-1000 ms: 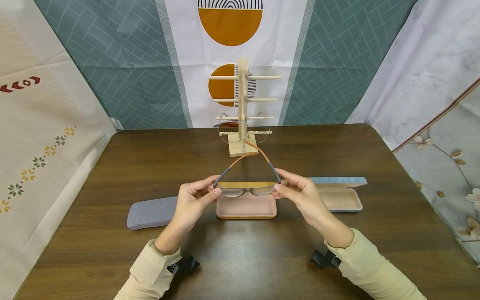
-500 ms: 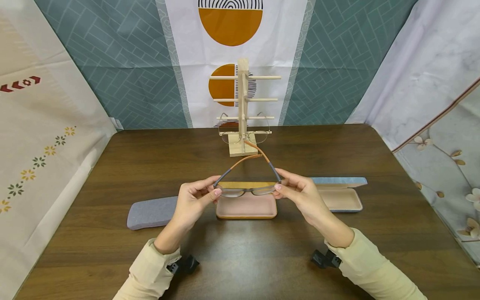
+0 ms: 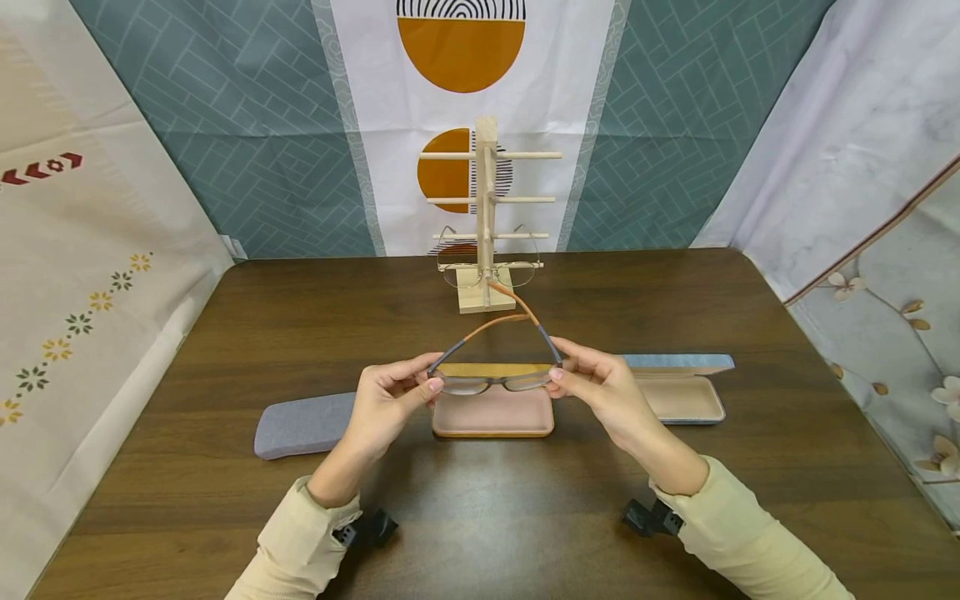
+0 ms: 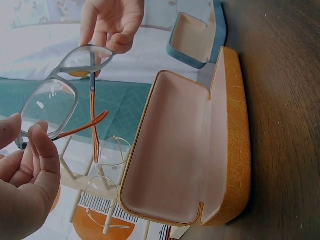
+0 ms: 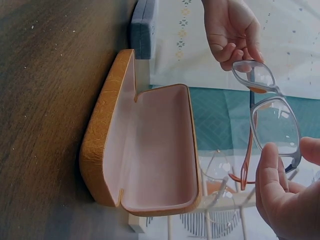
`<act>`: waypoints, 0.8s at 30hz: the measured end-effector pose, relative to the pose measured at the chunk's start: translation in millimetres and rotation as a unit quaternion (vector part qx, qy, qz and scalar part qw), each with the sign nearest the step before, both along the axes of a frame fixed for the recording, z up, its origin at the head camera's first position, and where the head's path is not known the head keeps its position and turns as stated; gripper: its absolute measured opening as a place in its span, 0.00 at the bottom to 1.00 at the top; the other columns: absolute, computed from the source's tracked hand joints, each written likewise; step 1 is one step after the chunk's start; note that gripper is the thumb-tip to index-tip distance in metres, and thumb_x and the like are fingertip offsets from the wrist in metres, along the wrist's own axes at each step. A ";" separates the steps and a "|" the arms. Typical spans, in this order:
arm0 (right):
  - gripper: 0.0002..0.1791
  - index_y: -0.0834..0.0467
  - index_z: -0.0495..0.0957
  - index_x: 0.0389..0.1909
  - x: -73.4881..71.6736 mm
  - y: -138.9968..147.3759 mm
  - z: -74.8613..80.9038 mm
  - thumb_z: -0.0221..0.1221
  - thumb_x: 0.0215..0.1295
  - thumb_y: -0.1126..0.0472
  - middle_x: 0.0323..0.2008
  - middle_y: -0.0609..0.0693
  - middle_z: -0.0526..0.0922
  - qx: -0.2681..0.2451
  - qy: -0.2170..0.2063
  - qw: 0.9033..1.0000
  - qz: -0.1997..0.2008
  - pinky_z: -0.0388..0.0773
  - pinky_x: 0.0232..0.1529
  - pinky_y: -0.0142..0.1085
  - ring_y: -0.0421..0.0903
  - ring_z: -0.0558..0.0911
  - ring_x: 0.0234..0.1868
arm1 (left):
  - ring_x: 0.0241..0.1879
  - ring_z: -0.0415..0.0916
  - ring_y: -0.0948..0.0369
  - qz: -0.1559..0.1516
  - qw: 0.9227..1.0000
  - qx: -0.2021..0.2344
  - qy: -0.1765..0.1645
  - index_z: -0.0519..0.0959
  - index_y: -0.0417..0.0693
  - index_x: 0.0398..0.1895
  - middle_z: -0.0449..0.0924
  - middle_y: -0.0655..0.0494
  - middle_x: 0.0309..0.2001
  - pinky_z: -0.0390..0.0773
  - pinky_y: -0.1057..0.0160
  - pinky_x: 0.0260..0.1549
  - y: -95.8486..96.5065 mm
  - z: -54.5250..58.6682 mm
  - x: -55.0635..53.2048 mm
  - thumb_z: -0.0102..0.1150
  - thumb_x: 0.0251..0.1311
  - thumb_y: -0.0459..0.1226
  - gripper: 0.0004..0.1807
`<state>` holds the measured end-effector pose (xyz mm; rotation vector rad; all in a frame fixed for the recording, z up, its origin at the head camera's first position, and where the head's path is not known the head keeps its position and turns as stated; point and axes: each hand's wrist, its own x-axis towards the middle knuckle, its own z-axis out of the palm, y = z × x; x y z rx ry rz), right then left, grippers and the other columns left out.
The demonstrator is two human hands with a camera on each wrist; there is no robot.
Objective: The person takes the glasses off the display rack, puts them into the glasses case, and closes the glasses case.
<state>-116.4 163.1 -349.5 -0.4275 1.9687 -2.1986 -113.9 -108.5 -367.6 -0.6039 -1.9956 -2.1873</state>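
Note:
Both hands hold a pair of eyeglasses (image 3: 489, 382) with a grey frame and blue-and-orange temples, above an open orange glasses case (image 4: 237, 140) lined in pink. My left hand (image 3: 384, 407) pinches the left end of the frame, near the hinge, between thumb and fingers. At the opposite end, my right hand (image 3: 603, 390) pinches the frame the same way. The temples point away toward the back and cross near their orange tips, the left one angled further inward. Nothing lies in the part of the case lining (image 5: 162, 150) that shows.
Behind the glasses stands a wooden display rack (image 3: 486, 183) with thin-rimmed glasses (image 3: 517, 283) on its lowest pegs. A blue case (image 3: 681, 400) lies open at right. At left, a grey case (image 3: 306, 423) is closed, partly hidden by the left hand. Fabric hangs around the table (image 3: 480, 517).
The left temple has swung slightly further inward, its orange tip shifting right and a little nearer past the other temple. Both hands stay in place with their grips unchanged.

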 end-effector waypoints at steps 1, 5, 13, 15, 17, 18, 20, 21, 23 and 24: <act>0.27 0.75 0.58 0.61 0.0 -0.1 0.0 0.53 0.61 0.74 0.29 0.48 0.78 0.001 0.000 1.000 0.000 0.79 0.37 0.33 0.40 0.81 0.30 | 0.18 0.73 0.63 0.000 1.000 0.000 -0.001 0.72 0.18 0.43 0.77 0.61 0.22 0.76 0.67 0.19 0.0 0.2 0.1 0.58 0.49 0.19 0.16; 0.27 0.75 0.58 0.61 0.1 -0.3 0.1 0.53 0.61 0.74 0.29 0.48 0.79 0.001 -0.002 1.000 0.001 0.79 0.37 0.33 0.40 0.81 0.30 | 0.17 0.73 0.62 -0.003 1.000 0.000 -0.003 0.72 0.17 0.43 0.77 0.61 0.22 0.76 0.69 0.19 -0.1 0.8 0.3 0.57 0.49 0.19 0.16; 0.28 0.75 0.59 0.61 -0.5 0.0 -0.2 0.54 0.60 0.73 0.28 0.48 0.78 0.002 0.000 1.000 0.003 0.79 0.37 0.32 0.40 0.81 0.30 | 0.17 0.72 0.62 -0.008 1.000 0.004 -0.004 0.72 0.17 0.42 0.77 0.61 0.21 0.76 0.69 0.19 -0.1 0.5 -0.3 0.57 0.49 0.19 0.15; 0.28 0.74 0.59 0.61 -0.8 0.3 -0.5 0.54 0.60 0.73 0.28 0.48 0.78 0.003 -0.002 1.000 0.002 0.79 0.37 0.33 0.40 0.81 0.30 | 0.17 0.72 0.62 -0.009 1.000 0.005 -0.006 0.73 0.18 0.42 0.77 0.61 0.21 0.75 0.69 0.19 -0.2 0.1 -0.4 0.57 0.49 0.19 0.15; 0.28 0.74 0.59 0.61 -1.0 0.4 -0.5 0.55 0.60 0.72 0.28 0.48 0.78 0.003 -0.003 1.000 0.002 0.79 0.37 0.33 0.40 0.81 0.29 | 0.17 0.72 0.62 -0.010 1.000 0.005 -0.007 0.73 0.18 0.42 0.77 0.61 0.21 0.75 0.70 0.19 -0.3 -0.1 -0.4 0.57 0.49 0.19 0.15; 0.28 0.74 0.59 0.61 -1.0 0.5 -0.7 0.55 0.60 0.72 0.28 0.48 0.78 0.003 -0.003 1.000 0.001 0.79 0.37 0.33 0.40 0.81 0.29 | 0.17 0.72 0.62 -0.010 1.000 0.005 -0.006 0.73 0.19 0.42 0.77 0.61 0.21 0.75 0.70 0.18 -0.4 -0.2 -0.3 0.57 0.49 0.19 0.15; 0.28 0.73 0.59 0.61 -0.9 0.5 -0.6 0.55 0.60 0.72 0.28 0.48 0.78 0.004 -0.005 1.000 0.001 0.79 0.38 0.33 0.40 0.81 0.29 | 0.17 0.72 0.61 -0.009 1.000 0.002 -0.005 0.73 0.19 0.42 0.77 0.61 0.21 0.74 0.70 0.18 -0.4 -0.2 -0.3 0.57 0.49 0.19 0.15; 0.28 0.74 0.59 0.61 -0.8 0.4 -0.4 0.54 0.60 0.72 0.28 0.48 0.78 0.003 -0.006 1.000 0.001 0.79 0.38 0.33 0.40 0.81 0.29 | 0.17 0.72 0.61 -0.009 1.000 0.001 -0.005 0.73 0.19 0.42 0.77 0.61 0.21 0.74 0.70 0.18 -0.4 -0.2 -0.2 0.57 0.49 0.19 0.15; 0.28 0.74 0.59 0.61 -0.7 0.4 -0.4 0.54 0.60 0.72 0.28 0.48 0.78 0.004 -0.005 1.000 0.001 0.79 0.38 0.33 0.40 0.81 0.29 | 0.17 0.72 0.63 -0.010 1.000 -0.001 -0.003 0.73 0.18 0.42 0.77 0.61 0.20 0.73 0.71 0.17 -0.5 -0.2 -0.3 0.57 0.49 0.19 0.15; 0.28 0.74 0.59 0.61 -0.6 0.4 -0.4 0.54 0.60 0.73 0.28 0.48 0.78 0.004 -0.006 1.000 0.001 0.79 0.37 0.33 0.40 0.81 0.29 | 0.17 0.72 0.63 -0.011 1.000 -0.002 -0.003 0.73 0.18 0.42 0.77 0.61 0.20 0.73 0.71 0.17 -0.5 -0.2 -0.3 0.57 0.49 0.19 0.15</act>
